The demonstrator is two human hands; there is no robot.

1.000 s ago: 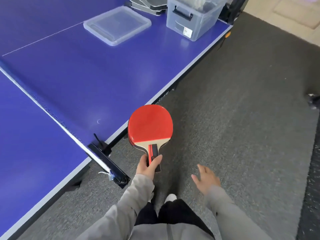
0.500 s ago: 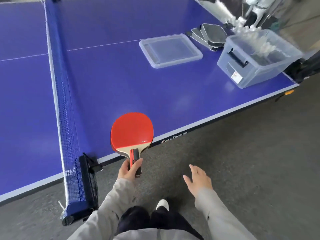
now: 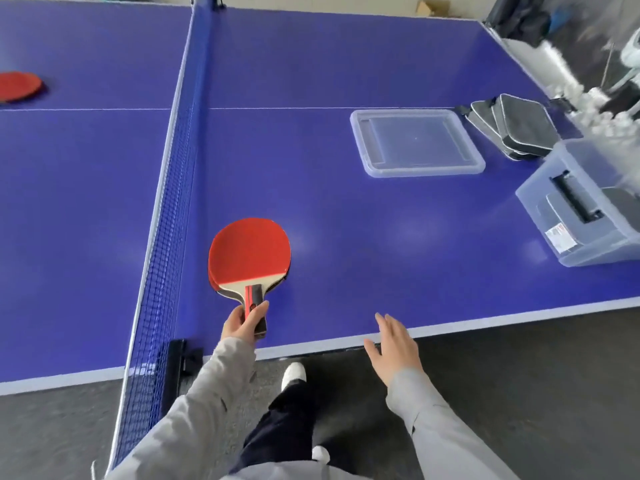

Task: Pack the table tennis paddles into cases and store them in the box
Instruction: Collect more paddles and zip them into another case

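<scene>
Lone red paddle flat on blue bench at 10 o'clock, beyond the net. Left hand grips stacked red-faced paddles by the handles over the bench. Right hand fingers spread, holding nothing. Clear plastic lid, grey zip cases, clear storage box at 2 o'clock.

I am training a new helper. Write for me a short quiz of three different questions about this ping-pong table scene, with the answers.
1. True or false: the left hand grips the handles of stacked red paddles.
2. Multiple choice: the clear lid lies A) on the storage box, B) flat on the table, C) on the floor.
3. Fill in: the black cases lie beyond the ___.

Key: 1 true; 2 B; 3 box.
</scene>
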